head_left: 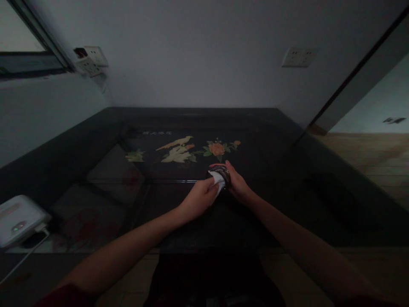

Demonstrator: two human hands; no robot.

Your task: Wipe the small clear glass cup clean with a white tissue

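Note:
Both my hands meet over the middle of a dark glossy table (262, 140) painted with birds and flowers. My left hand (200, 197) is closed, pinching a white cloth or tissue (217, 180) and pressing it against a small dark round object (224, 174). My right hand (237, 184) is wrapped round that dark object from the right side, fingers curled over its top. The room is dim, so what the object is cannot be made out.
A white device (19, 219) with a cable (22, 262) sits at the table's left edge. Wall sockets (91, 59) hang at the upper left and another socket plate (298, 56) at the upper right. Wooden floor (373, 157) lies to the right.

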